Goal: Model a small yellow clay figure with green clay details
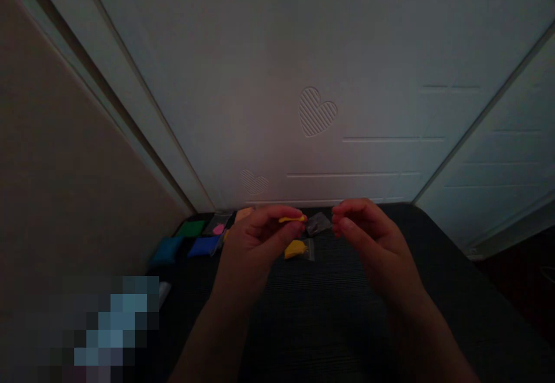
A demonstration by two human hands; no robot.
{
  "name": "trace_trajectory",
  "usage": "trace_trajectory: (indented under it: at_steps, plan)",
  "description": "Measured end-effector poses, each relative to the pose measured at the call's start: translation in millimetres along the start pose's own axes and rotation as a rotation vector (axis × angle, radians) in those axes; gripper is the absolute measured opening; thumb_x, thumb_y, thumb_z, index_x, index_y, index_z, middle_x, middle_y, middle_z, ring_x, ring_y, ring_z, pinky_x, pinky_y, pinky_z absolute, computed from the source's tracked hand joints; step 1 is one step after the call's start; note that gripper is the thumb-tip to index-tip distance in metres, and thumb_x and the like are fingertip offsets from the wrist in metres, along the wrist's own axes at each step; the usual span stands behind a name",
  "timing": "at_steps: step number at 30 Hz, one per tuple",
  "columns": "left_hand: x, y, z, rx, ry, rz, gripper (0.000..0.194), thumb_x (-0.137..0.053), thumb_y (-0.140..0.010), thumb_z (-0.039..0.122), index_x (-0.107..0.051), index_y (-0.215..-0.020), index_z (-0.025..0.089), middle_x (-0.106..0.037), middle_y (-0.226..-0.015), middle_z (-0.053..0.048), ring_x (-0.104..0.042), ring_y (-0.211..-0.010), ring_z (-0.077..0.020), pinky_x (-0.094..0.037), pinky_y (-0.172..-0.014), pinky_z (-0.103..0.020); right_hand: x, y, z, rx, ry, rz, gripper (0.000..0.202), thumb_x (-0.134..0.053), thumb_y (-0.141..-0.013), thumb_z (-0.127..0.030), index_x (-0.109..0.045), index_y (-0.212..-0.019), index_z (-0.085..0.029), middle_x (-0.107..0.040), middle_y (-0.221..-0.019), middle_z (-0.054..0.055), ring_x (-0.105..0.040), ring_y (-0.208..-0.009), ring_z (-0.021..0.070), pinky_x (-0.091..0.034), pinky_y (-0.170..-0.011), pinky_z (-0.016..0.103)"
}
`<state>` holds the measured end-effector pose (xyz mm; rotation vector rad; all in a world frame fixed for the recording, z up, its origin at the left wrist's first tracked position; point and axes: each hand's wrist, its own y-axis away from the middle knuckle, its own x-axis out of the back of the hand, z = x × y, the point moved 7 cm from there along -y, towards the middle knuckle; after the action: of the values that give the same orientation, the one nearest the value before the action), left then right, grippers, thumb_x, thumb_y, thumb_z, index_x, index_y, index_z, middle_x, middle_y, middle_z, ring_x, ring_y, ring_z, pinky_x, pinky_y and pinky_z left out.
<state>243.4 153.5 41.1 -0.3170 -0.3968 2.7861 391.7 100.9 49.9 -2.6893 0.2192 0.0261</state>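
My left hand (260, 235) is closed in a pinch, with thumb and fingertips on a thin flat piece of yellow modelling clay (291, 218). To its right, my right hand (373, 235) is held at the same height, its fingers loosely curved and the thumb close to them. Nothing shows in this hand, and a gap parts it from the clay. Below and between the hands, a small clear bag of yellow clay (295, 249) lies on the dark table (312, 313). Just behind it is a clear plastic bag (318, 224) whose contents I cannot make out.
Left of my hands lie more packets: green (192, 228), teal (167, 250), blue (203, 246), pink (218, 229) and a peach one (243, 214) partly hidden by my left hand. A white panel (269, 82) with embossed hearts rises behind the table. The lower left is pixelated.
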Motion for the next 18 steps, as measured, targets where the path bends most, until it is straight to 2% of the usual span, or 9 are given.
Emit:
trace_trajectory:
  at_steps: [3,5,10,14,18]
  plan:
    - [-0.2,1,1,0.014,-0.098,0.014,0.008,-0.059,-0.073,0.023,-0.065,-0.078,0.019,-0.064,-0.065,0.001,-0.058,-0.060,-0.0101,-0.046,-0.057,-0.020,-2,2,-7,0.064,0.104,-0.008,0.014,-0.056,-0.078,-0.021,-0.056,-0.091,-0.026,-0.054,-0.082,-0.002,-0.051,-0.074,0.0103,-0.043,-0.063,0.022]
    - [-0.2,1,3,0.007,-0.208,0.026,0.013,-0.056,-0.076,0.027,-0.064,-0.072,0.018,-0.061,-0.060,0.002,-0.055,-0.057,-0.0093,-0.043,-0.054,-0.019,-5,3,-15,0.157,0.222,-0.014,0.019,-0.058,-0.076,-0.018,-0.056,-0.093,-0.025,-0.053,-0.084,-0.002,-0.051,-0.076,0.0112,-0.043,-0.066,0.024]
    - [-6.4,2,8,-0.042,-0.348,-0.021,0.021,-0.051,-0.079,0.030,-0.062,-0.065,0.018,-0.058,-0.061,0.003,-0.050,-0.059,-0.0079,-0.039,-0.054,-0.017,-18,8,-30,0.399,0.526,-0.054,0.031,-0.062,-0.072,-0.014,-0.056,-0.101,-0.021,-0.054,-0.086,0.001,-0.051,-0.079,0.0114,-0.042,-0.071,0.024]
    - [-14.0,3,8,-0.035,-0.426,-0.097,0.023,-0.049,-0.080,0.032,-0.063,-0.066,0.020,-0.054,-0.059,0.003,-0.047,-0.057,-0.0079,-0.037,-0.051,-0.017,-21,7,-30,0.457,0.593,-0.053,0.027,-0.060,-0.073,-0.012,-0.058,-0.100,-0.019,-0.054,-0.086,0.002,-0.051,-0.079,0.0110,-0.043,-0.069,0.023]
    - [-14.6,5,6,-0.020,-0.409,-0.089,0.024,-0.048,-0.080,0.031,-0.064,-0.066,0.020,-0.055,-0.061,0.002,-0.048,-0.059,-0.0088,-0.038,-0.052,-0.018,-20,7,-31,0.477,0.613,-0.047,0.020,-0.060,-0.073,-0.012,-0.060,-0.093,-0.018,-0.055,-0.082,0.001,-0.052,-0.078,0.0104,-0.043,-0.068,0.023]
